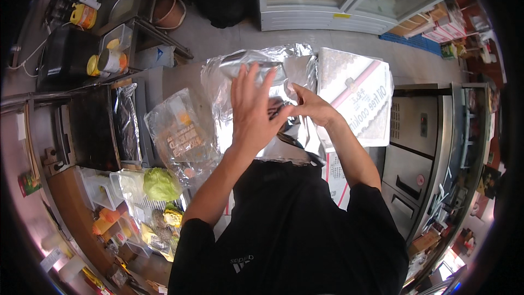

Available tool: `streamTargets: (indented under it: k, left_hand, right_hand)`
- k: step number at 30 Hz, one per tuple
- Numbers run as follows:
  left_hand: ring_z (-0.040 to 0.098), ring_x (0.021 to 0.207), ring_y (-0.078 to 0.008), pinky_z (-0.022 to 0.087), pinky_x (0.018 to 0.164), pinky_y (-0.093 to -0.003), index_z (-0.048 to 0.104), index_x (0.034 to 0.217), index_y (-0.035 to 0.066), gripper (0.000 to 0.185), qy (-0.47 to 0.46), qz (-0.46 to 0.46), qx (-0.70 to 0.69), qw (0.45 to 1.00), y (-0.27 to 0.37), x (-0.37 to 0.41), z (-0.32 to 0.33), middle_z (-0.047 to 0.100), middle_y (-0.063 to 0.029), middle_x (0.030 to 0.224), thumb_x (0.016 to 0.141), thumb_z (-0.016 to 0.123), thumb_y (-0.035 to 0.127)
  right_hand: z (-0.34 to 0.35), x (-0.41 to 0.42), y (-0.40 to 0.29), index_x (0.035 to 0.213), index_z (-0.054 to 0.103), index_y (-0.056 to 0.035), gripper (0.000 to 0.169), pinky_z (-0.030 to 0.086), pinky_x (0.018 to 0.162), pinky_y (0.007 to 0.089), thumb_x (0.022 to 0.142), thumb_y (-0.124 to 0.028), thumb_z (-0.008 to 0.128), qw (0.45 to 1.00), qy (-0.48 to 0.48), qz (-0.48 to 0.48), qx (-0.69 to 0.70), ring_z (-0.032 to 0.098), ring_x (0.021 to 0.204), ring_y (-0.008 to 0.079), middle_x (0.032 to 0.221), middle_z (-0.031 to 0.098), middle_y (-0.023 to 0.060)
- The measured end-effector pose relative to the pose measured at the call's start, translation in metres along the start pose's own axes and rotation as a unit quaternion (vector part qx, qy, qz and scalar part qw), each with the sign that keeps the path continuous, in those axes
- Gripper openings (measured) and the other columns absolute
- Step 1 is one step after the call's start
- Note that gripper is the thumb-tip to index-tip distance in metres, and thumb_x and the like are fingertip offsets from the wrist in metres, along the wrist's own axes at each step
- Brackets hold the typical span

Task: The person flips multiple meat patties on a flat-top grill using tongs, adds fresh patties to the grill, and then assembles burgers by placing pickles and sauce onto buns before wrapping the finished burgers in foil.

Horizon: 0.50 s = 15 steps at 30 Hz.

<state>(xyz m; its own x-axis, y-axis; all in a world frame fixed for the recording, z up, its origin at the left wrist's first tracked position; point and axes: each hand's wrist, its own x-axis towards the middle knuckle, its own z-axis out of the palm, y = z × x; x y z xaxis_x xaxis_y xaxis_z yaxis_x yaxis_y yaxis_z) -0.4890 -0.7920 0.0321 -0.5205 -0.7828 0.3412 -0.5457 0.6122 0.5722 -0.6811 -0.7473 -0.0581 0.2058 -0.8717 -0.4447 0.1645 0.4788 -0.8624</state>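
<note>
Crinkled, shiny aluminium foil [301, 65] lies spread out in front of me, close to my body. My left hand [254, 106] is over the foil, palm down with its fingers apart, and holds nothing that I can see. Beside it, my right hand [313, 106] reaches in from the right with thumb and index finger at a raised fold of the foil. Whether they pinch it cannot be made out. A flatter foil piece [254, 63] shows beyond my left fingertips. What lies under the foil is hidden.
Right of the foil sits a white printed pack [354, 94]; left of it, a clear printed plastic bag [184, 131]. Lettuce [161, 184] and plastic tubs [100, 190] stand at lower left. A steel cabinet [413, 131] flanks the right, a glass-door fridge [327, 18] the far side.
</note>
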Motion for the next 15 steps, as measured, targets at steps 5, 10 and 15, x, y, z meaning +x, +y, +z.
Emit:
streamTargets:
  k: [5, 10, 15]
  left_hand:
    - [0.053, 0.119, -0.0228, 0.041, 0.099, -0.0333, 0.041, 0.140, 0.007, 0.065, -0.263, -0.204, -0.267, 0.904, -0.033, -0.006, 0.016, 0.055, -0.0151, 0.129, 0.087, 0.065, 0.037]
    - [0.054, 0.113, -0.0184, 0.043, 0.095, -0.0304, 0.045, 0.136, 0.001, 0.061, -0.180, -0.324, -0.498, 0.784, -0.034, -0.053, 0.034, 0.057, -0.0128, 0.123, 0.088, 0.068, 0.029]
    - [0.055, 0.107, -0.0157, 0.044, 0.091, -0.0299, 0.046, 0.133, 0.001, 0.055, -0.040, -0.482, -0.529, 0.697, -0.048, -0.084, 0.066, 0.056, -0.0084, 0.121, 0.088, 0.067, 0.025]
  right_hand:
    - [0.009, -0.012, -0.052, 0.138, 0.037, 0.0051, 0.084, 0.043, 0.070, 0.0208, 0.071, -0.022, 0.079, 0.983, -0.142, 0.120, -0.011, 0.051, 0.088, 0.0091, 0.104, 0.056, 0.0093]
    - [0.017, -0.008, -0.054, 0.137, 0.043, -0.0012, 0.073, 0.046, 0.073, 0.0232, 0.074, -0.014, 0.078, 0.964, -0.193, 0.145, -0.115, 0.056, 0.086, 0.0119, 0.100, 0.060, 0.0083]
    - [0.031, -0.004, -0.057, 0.133, 0.047, 0.0009, 0.070, 0.043, 0.094, 0.0382, 0.081, -0.038, 0.071, 0.833, -0.060, -0.120, -0.536, 0.050, 0.113, 0.0313, 0.125, 0.050, 0.0208]
